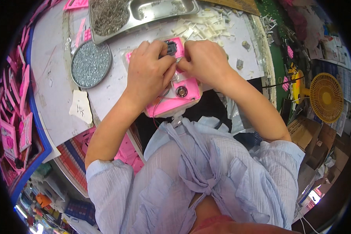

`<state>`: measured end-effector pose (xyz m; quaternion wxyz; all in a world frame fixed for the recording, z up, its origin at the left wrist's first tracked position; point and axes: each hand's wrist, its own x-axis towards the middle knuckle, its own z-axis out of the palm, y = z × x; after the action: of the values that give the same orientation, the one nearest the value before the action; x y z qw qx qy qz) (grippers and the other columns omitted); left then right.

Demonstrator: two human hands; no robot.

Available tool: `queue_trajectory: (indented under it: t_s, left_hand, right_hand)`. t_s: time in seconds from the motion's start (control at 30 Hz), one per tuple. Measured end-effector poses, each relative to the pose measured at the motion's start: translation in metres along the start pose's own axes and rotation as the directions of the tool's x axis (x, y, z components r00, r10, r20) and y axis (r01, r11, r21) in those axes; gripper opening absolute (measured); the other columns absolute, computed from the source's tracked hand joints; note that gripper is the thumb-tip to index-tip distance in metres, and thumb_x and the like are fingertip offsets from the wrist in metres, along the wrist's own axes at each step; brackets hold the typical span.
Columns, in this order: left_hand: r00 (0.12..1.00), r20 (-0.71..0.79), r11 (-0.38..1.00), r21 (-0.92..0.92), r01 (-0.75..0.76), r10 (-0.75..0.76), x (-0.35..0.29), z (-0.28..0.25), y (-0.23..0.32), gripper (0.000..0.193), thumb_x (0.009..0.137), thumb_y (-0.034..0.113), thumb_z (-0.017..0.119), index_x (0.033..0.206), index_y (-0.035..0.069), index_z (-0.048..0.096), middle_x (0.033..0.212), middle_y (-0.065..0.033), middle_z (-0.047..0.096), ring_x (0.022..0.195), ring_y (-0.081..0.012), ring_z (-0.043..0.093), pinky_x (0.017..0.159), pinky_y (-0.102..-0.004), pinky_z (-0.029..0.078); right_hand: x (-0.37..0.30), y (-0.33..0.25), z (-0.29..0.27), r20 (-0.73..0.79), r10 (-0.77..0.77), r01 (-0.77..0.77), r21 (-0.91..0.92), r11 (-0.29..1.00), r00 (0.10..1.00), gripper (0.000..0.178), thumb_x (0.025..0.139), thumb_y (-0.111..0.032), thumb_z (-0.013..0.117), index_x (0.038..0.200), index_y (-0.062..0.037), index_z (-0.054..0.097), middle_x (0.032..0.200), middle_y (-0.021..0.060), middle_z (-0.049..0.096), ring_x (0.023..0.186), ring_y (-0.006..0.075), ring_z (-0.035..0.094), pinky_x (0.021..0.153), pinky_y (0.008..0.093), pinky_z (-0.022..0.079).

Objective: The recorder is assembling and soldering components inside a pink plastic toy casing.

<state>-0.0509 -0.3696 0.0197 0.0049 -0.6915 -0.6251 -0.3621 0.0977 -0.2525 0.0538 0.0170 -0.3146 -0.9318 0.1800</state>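
A pink plastic casing (173,105) lies at the table's near edge in front of me, partly in clear plastic wrap. It bears a round dark part with a metallic centre (181,91), and thin wires (156,107) run at its left side. My left hand (150,70) rests over the casing's left side with fingers curled in a pinch. From the right, my right hand (204,60) meets it, thumb and fingers closed together. Whatever lies between the fingertips is hidden. Just beyond them a black part (171,47) sits in the pink plastic.
A metal tray (144,13) of small screws and springs stands at the back, near a round dish (91,64) of small metal pieces. White plastic pieces (206,25) lie heaped behind my hands. Pink parts (23,132) fill a blue-edged bin at left. A yellow fan (326,97) stands right.
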Motion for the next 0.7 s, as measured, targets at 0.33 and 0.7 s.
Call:
queue_trajectory:
  t_s: [0.33, 0.7]
  left_hand:
    - [0.999, -0.033, 0.999, -0.036, 0.008, -0.01, 0.0, 0.004, -0.002, 0.011, 0.075, 0.01, 0.078, 0.085, 0.006, 0.074, 0.093, -0.0075, 0.058, 0.082, -0.0286, 0.054, 0.072, -0.0406, 0.046]
    - [0.99, -0.082, 0.977, -0.193, 0.095, -0.113, 0.002, 0.003, -0.009, 0.017, 0.074, 0.009, 0.076, 0.088, 0.005, 0.068, 0.096, -0.012, 0.058, 0.086, -0.0336, 0.058, 0.076, -0.0448, 0.047]
  right_hand:
    - [0.002, 0.04, 0.004, 0.278, 0.142, -0.289, 0.612, 0.736, 0.95, 0.025, 0.085, -0.025, 0.077, 0.089, 0.0003, 0.077, 0.074, 0.0167, 0.072, 0.065, 0.0278, 0.068, 0.064, 0.0374, 0.053]
    - [0.032, -0.006, -0.04, -0.073, -0.135, 0.153, 0.397, 0.905, 0.988, 0.02, 0.088, -0.022, 0.076, 0.087, -0.0027, 0.07, 0.071, 0.0115, 0.067, 0.067, 0.0248, 0.066, 0.062, 0.0386, 0.05]
